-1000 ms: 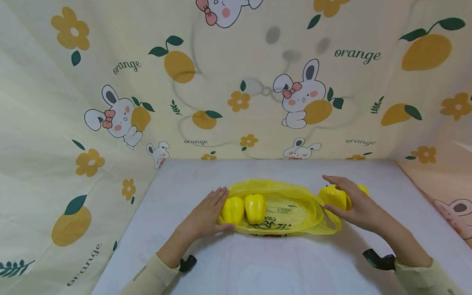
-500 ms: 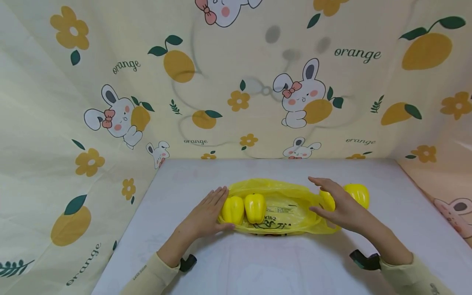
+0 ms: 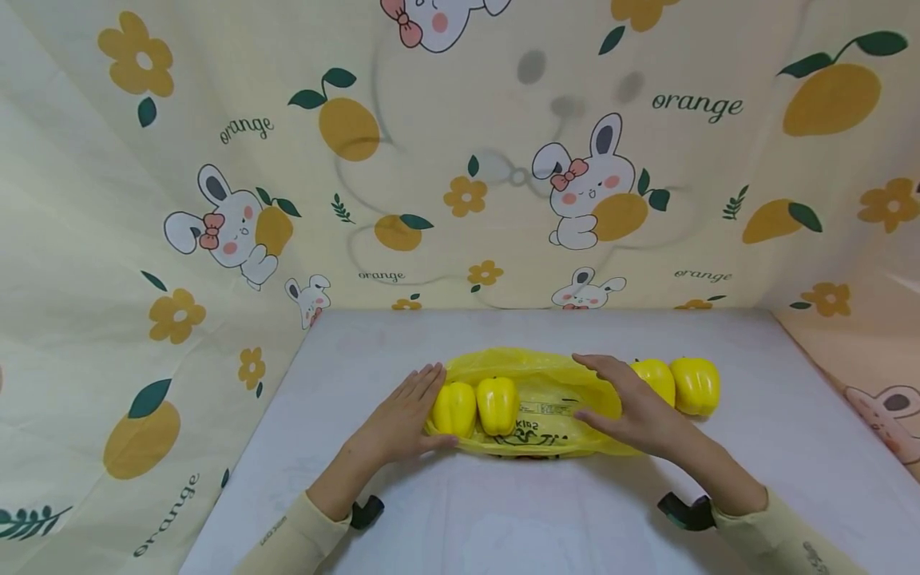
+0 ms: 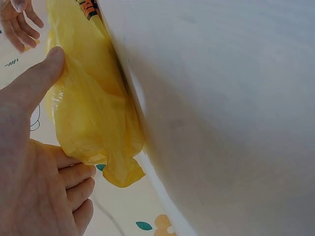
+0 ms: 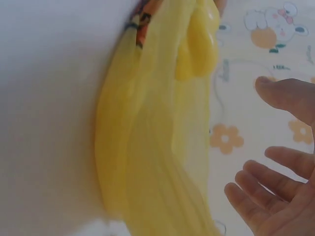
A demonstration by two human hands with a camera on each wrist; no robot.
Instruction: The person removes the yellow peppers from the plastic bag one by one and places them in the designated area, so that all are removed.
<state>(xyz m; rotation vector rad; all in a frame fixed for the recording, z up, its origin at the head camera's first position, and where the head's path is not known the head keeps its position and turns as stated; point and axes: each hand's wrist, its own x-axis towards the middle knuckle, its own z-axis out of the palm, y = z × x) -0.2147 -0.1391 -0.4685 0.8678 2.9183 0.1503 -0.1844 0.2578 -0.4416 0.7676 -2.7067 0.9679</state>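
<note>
From my end, the head view gives me a yellow plastic bag [image 3: 517,363] lying midway between the left and right edges of the desk [image 3: 517,519], its length roughly parallel to the far edge. Its mouth gapes toward me, with dark printing [image 3: 528,431] visible inside.

I see two yellow bell peppers in the bag's left end: the first pepper [image 3: 455,410] against the left wall, the second pepper [image 3: 497,406] just beside it, both well apart from the right end. To the right of the bag, on the desk toward its right edge, sit the nearer outside pepper [image 3: 656,382], partly hidden by a hand, and the outermost pepper [image 3: 695,386], side by side; I cannot tell whether they touch.

My left hand [image 3: 406,419] rests against the bag's left end, fingers extended along it, thumb spread away toward the near rim; it presses the plastic without gripping a pepper. My right hand [image 3: 632,403] is over the bag's right end, thumb and fingers spread wide, holding nothing. The right wrist view, slightly blurred, shows a gap between its fingertips and the plastic.

Behind the desk's far edge I have a patterned cloth [image 3: 460,104] with rabbits, oranges and flowers.
</note>
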